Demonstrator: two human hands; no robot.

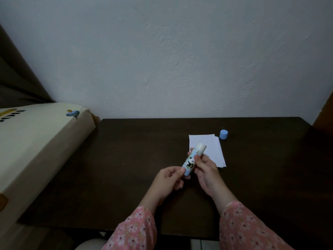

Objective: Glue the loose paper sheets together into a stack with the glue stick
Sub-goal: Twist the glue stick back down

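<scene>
With right hand (203,166) gripping the glue stick (193,160) body above the table (126,159) and left hand (171,177) pinching its blue base, twist gently, raising little glue before rubbing the papers (212,147) beside the cap (223,134).

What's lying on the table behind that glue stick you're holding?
Behind the glue stick lie white paper sheets on the dark table, its blue cap standing past their far corner. The stick and right hand cover the sheets' near-left part.

Dark wooden table (126,159) against the wall, with white paper sheets (214,147) and, just beside, a blue cap (223,134).
</scene>
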